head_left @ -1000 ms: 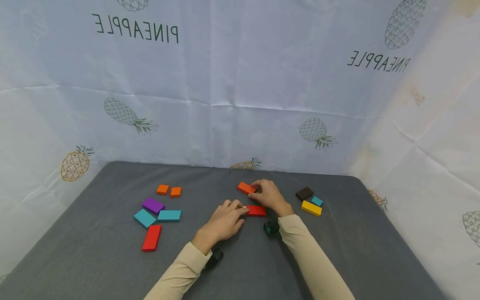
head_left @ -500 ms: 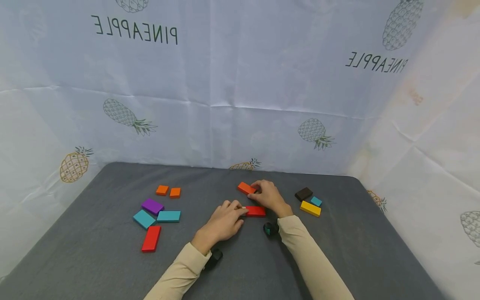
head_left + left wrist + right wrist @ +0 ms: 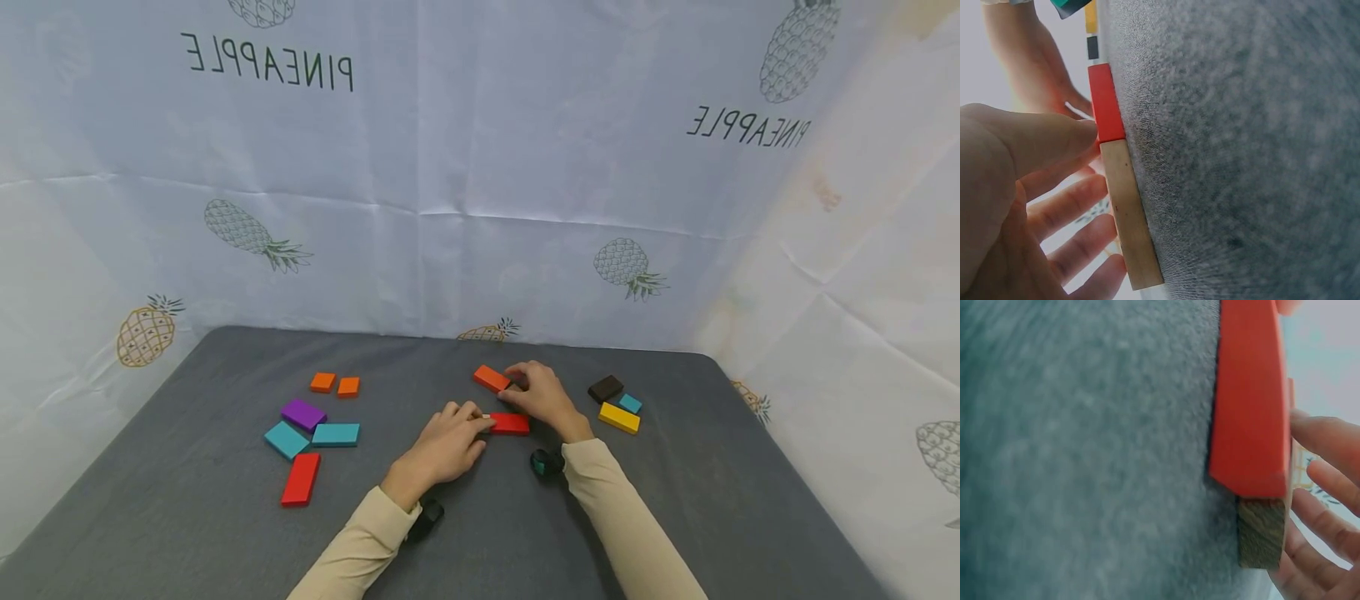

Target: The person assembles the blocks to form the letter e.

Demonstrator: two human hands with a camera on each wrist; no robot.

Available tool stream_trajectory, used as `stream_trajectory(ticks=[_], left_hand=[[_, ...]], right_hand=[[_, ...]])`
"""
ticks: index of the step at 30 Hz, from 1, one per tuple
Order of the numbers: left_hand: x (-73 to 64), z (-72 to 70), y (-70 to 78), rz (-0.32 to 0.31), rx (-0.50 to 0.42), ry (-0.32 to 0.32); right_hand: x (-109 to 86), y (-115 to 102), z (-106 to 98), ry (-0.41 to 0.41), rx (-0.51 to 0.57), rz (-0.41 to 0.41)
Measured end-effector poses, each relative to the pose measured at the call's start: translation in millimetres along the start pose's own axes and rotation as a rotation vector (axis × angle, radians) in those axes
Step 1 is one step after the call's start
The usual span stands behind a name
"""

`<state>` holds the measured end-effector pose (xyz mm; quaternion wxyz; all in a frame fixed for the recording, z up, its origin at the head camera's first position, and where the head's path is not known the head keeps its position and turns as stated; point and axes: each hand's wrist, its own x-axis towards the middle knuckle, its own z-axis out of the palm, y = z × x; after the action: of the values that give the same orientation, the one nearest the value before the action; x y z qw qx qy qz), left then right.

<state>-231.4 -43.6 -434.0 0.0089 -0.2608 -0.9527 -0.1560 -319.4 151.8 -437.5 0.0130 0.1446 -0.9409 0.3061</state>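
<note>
In the head view my left hand (image 3: 444,442) rests over a bare wooden block (image 3: 1130,215) that it mostly hides. The left wrist view puts my thumb tip at the seam with a red block (image 3: 510,424), and the other fingers, spread, reach toward the wooden block's far side. Behind the red block, my right hand (image 3: 546,400) has its index finger and thumb apart beside the right end of an orange-red block (image 3: 491,378). Whether they touch it is unclear. The right wrist view shows a wooden block end (image 3: 1262,532) beyond the red block, with fingers close by.
To the left lie two small orange blocks (image 3: 323,382), a purple block (image 3: 303,415), two teal blocks (image 3: 336,434) and another red block (image 3: 301,480). To the right lie a dark brown block (image 3: 606,388), a small blue block (image 3: 630,404) and a yellow block (image 3: 619,417).
My right hand has drawn slightly right, away from the orange-red block's end. My left hand and the blocks keep their places, while the head view shifts a little.
</note>
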Motion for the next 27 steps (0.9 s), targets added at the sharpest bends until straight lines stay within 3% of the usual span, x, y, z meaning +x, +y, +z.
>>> stream_trajectory(ticks=[7,27], left_hand=[[-0.5,-0.4,0.5,0.0,0.002,-0.003],[-0.2,1.6,-0.9,-0.007,-0.015,-0.009]], right_hand=[[-10.1,5,-8,0.038,0.001,-0.035],[-34.1,11,-27,0.09,0.024,-0.031]])
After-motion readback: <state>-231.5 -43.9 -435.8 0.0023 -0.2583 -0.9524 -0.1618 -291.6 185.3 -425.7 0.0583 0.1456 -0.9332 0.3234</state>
